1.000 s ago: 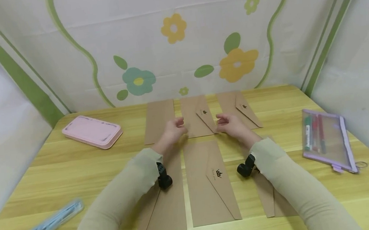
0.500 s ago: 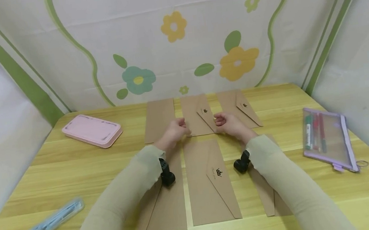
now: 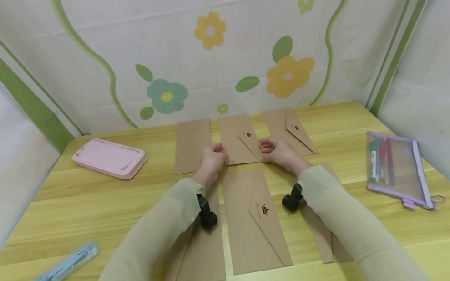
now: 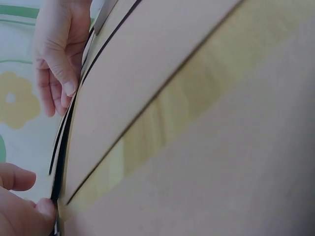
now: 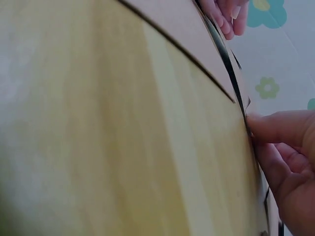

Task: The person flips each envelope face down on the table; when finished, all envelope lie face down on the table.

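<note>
A brown paper envelope (image 3: pixel 231 142), its pointed flap printed with a small crown, lies in the middle of the back row. At its near left corner is my left hand (image 3: pixel 212 160), with thumb and forefinger apart in the left wrist view. My right hand (image 3: pixel 280 152) has its thumb and fingertips at the near right corner, the fingers loosely bent. On either side lie a plain-faced envelope (image 3: pixel 193 139) and a crown-printed envelope (image 3: pixel 279 128). The front row has another crown-printed envelope (image 3: pixel 245 234) in the middle, a left envelope (image 3: pixel 206 257) and a right envelope (image 3: pixel 321 235), both partly under my sleeves.
A pink case (image 3: pixel 109 157) lies at the back left of the wooden table (image 3: pixel 104 208). Slim pale blue items in a clear wrapper (image 3: pixel 59 272) are at the front left. On the right is a purple-edged zip pouch (image 3: pixel 401 168) with several pens. Patterned cloth (image 3: pixel 116 42) closes the back.
My right hand has shifted slightly left and my left hand slightly in at the middle back envelope's corners, narrowing the gap between them. The other envelopes stay in their rows.
</note>
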`<state>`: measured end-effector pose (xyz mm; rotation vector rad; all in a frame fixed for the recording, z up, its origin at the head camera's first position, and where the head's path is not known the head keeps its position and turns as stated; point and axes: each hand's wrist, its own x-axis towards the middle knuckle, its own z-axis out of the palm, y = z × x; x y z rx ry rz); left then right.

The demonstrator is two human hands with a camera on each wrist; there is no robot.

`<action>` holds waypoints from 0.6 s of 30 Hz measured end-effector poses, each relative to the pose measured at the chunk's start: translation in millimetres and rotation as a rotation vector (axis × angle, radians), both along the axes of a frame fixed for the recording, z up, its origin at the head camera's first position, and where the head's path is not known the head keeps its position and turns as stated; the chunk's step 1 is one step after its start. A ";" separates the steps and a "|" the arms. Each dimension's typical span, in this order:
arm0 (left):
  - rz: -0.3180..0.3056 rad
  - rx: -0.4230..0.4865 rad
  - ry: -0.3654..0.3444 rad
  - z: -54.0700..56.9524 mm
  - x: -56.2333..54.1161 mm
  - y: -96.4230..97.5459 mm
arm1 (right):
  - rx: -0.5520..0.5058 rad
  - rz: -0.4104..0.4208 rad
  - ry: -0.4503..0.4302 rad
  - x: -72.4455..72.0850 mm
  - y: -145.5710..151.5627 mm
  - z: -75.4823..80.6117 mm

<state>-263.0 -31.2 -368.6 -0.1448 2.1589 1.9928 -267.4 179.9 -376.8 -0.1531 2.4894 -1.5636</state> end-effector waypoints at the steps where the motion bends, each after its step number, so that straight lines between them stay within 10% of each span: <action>1: 0.009 0.005 0.012 0.1 0.1 0.5 | 0.000 0.004 -0.001 -0.3 0.2 0.1; 18: 0.130 0.242 0.158 2.9 -3.6 -11.5 | -0.008 0.066 -0.057 -5.8 -17.9 8.2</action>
